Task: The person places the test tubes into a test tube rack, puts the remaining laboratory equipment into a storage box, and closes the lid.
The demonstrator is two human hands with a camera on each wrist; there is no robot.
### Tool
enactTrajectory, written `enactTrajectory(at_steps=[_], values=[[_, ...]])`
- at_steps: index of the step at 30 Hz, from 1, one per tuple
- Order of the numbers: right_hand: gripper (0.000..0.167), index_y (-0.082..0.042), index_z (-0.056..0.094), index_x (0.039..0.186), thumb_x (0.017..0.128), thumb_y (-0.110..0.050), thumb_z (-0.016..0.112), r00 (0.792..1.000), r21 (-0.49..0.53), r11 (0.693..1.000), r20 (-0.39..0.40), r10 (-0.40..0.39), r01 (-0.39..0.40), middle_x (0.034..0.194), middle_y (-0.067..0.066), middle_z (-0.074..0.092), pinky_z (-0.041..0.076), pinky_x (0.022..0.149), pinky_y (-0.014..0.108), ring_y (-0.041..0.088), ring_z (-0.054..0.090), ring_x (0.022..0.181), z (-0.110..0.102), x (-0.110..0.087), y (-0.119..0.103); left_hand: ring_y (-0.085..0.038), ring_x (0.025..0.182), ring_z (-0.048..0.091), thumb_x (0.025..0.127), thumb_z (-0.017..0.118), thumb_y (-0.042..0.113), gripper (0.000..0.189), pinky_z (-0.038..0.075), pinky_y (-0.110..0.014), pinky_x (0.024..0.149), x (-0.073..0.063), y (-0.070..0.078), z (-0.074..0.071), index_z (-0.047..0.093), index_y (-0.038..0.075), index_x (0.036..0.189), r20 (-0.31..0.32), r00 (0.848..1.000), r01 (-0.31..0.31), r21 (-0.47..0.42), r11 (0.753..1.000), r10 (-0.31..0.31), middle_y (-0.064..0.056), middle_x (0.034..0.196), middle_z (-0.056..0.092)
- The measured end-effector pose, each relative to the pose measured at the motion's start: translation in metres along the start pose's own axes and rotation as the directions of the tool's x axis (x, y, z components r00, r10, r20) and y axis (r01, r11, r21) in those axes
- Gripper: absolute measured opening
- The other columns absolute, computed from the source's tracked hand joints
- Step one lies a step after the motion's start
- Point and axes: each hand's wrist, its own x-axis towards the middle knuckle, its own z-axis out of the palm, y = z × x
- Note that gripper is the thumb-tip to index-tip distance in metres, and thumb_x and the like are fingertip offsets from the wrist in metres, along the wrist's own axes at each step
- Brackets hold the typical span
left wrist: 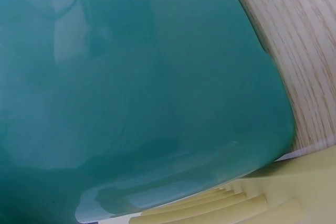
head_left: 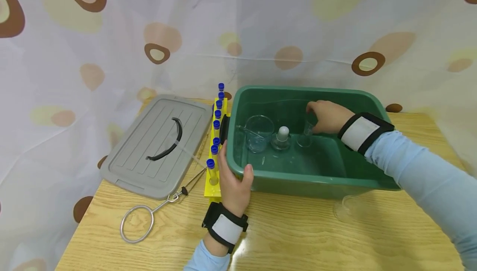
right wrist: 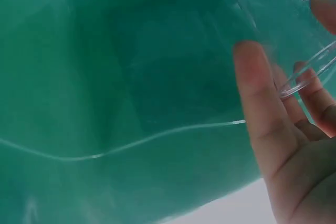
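Vessel (head_left: 304, 139), clear and slim with a round foot, stands or hangs inside the green tub (head_left: 324, 184), near the middle of its clock face, twelve o'clock being the far side. Whether its foot touches the tub's floor cannot be told. The right hand (head_left: 328, 117) comes in from four o'clock and pinches it near the mouth; in the right wrist view the glass rim lies between thumb and fingers.

The left hand (head_left: 234, 186) rests on the tub's corner at eight o'clock, thumb and fingers spread apart, one to each side of the corner; the fingertips are partly hidden, and the left wrist view shows only tub, table and rack.

At nine o'clock from the vessel sits a lamp (head_left: 282, 142) with a white cap, and beyond it a beaker (head_left: 258, 142) with a thin rod (head_left: 244, 129) leaning in it. Outside the tub, at nine o'clock, come a yellow rack (head_left: 210, 190) of blue-capped tubes (head_left: 212, 174) and then a grey lid (head_left: 134, 159) with a black handle (head_left: 181, 132). A metal ring (head_left: 152, 215) lies at eight o'clock on the wooden table (head_left: 290, 242).
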Motion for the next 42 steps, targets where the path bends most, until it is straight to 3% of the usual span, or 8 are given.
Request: enactTrajectory(at_steps=[13,25,34,37,42], values=[[0.046,0.008,0.054,0.115,0.074,-0.002,0.071,1.0,-0.026,1.0,0.013,-0.009,0.009,0.11,0.027,0.059,0.048,0.086,0.052,0.038,0.057,0.1,0.005,0.014,-0.001,-0.038,0.116,0.045,0.083,0.05,0.038,0.072,0.043,-0.052,0.095,0.0,0.0,0.0,0.025,0.007,0.144,0.001,1.0,-0.005,-0.005,1.0,0.005,-0.017,0.139,0.037],[0.043,0.005,0.057,0.115,0.073,-0.001,0.07,1.0,-0.103,0.995,0.022,-0.005,0.007,0.109,0.023,0.063,0.052,0.076,0.048,0.034,0.061,0.095,0.02,0.025,-0.003,-0.037,0.113,0.047,0.086,0.049,0.043,0.072,0.045,-0.05,0.093,0.0,-0.004,-0.001,0.026,0.007,0.144,-0.014,0.999,-0.038,-0.012,0.999,0.038,-0.016,0.138,0.039],[0.046,0.003,0.058,0.115,0.074,-0.008,0.074,0.999,-0.18,0.983,0.009,-0.031,0.032,0.106,0.021,0.063,0.053,0.072,0.046,0.034,0.062,0.092,0.023,0.025,-0.001,-0.031,0.115,0.047,0.086,0.049,0.045,0.073,0.045,-0.051,0.093,0.0,-0.002,0.002,0.026,0.007,0.144,-0.013,0.998,-0.055,-0.005,0.998,0.055,-0.017,0.139,0.038],[0.05,0.002,0.058,0.117,0.072,-0.01,0.077,1.0,-0.212,0.977,0.009,-0.028,0.029,0.104,0.02,0.064,0.054,0.07,0.045,0.033,0.062,0.09,0.024,0.024,0.0,-0.035,0.116,0.047,0.087,0.049,0.047,0.074,0.045,-0.052,0.093,0.0,-0.001,0.002,0.026,0.006,0.144,-0.014,0.998,-0.055,0.003,0.998,0.055,-0.018,0.14,0.037],[0.06,0.001,0.053,0.125,0.075,-0.024,0.075,1.0,-0.191,0.982,-0.03,-0.006,0.0,0.115,0.022,0.06,0.053,0.072,0.05,0.034,0.062,0.095,0.012,0.014,0.001,-0.037,0.116,0.047,0.087,0.049,0.046,0.074,0.044,-0.053,0.094,0.0,-0.002,0.001,0.026,0.004,0.144,-0.021,0.998,-0.057,0.023,0.998,0.057,-0.019,0.14,0.037]])
